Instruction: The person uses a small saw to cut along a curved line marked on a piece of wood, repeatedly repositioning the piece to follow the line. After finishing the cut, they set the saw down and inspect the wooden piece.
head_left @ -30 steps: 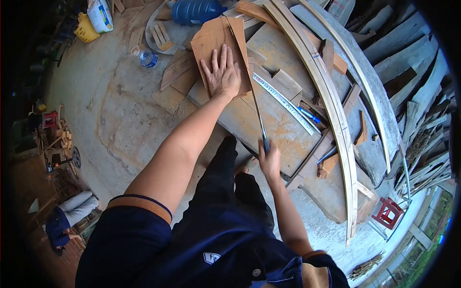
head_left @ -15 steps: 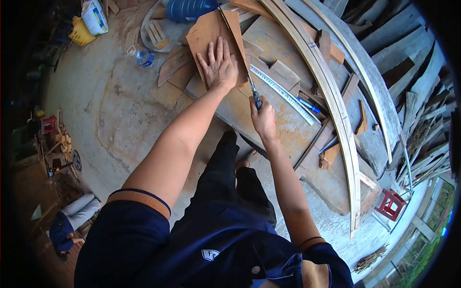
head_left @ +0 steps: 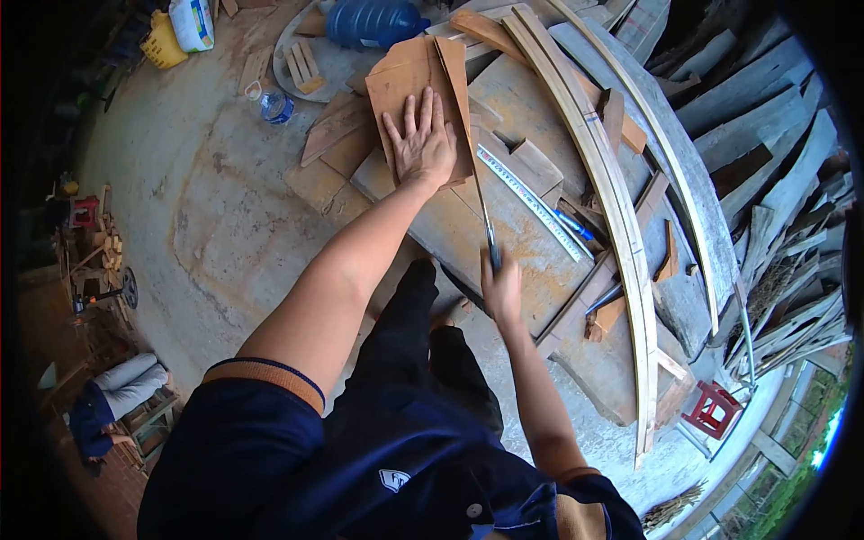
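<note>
Navy shirt fabric with tan cuff bands fills the near foreground, and both bare arms reach forward from it over a weathered workbench. Nearest, the right hand is closed around the handle of a handsaw at the bench's near edge; the thin blade runs away from the hand toward a flat brown board and meets that board's right edge. Farther on, the left hand lies palm down with fingers spread wide on the board, pressing it flat against the bench top, not gripping anything. Just right of the saw blade a long metal ruler lies diagonally on the bench, with a blue pen near its lower end. Beyond those, two long curved wooden strips sweep across the bench from top to bottom. At the far end, past the board, a large blue water jug lies on its side, and a small clear bottle rests on the concrete floor to the left.
</note>
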Available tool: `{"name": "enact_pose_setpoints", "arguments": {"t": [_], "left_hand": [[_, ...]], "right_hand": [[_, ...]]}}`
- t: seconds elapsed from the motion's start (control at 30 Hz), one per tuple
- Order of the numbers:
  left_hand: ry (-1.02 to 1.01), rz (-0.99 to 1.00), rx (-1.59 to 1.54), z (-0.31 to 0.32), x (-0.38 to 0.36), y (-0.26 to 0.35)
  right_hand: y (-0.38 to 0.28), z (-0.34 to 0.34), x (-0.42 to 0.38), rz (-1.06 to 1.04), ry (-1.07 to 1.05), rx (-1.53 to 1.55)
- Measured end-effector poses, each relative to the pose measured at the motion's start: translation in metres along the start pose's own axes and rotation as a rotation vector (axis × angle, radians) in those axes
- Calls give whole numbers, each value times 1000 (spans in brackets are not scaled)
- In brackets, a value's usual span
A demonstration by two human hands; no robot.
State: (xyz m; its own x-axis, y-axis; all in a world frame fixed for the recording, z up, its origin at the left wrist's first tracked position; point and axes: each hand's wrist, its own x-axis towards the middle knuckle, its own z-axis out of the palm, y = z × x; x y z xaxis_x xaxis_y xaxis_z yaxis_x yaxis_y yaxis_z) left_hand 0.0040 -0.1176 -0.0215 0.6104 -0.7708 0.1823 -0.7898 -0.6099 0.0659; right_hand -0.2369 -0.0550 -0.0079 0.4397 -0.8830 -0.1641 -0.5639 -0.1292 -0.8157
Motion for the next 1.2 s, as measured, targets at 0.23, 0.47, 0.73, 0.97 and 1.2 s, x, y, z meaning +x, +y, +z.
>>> {"name": "enact_pose_setpoints", "arguments": {"t": [0.23,0.47,0.73,0.97,1.2], "left_hand": [[20,20,16,0,-1,0],[-1,-10,5,0,0,0],[5,6,8,0,0,1],[30,-5,25,8,1,0],[21,-15,4,6,0,-1]], "right_hand": [[-9,12,24,49,-10,30],[45,-44,-122,220,-101,-35],[-35,23,75,55,4,-19],[47,-10,-76,159,-60,83],[67,-94,-193,294,-12,-23]]}}
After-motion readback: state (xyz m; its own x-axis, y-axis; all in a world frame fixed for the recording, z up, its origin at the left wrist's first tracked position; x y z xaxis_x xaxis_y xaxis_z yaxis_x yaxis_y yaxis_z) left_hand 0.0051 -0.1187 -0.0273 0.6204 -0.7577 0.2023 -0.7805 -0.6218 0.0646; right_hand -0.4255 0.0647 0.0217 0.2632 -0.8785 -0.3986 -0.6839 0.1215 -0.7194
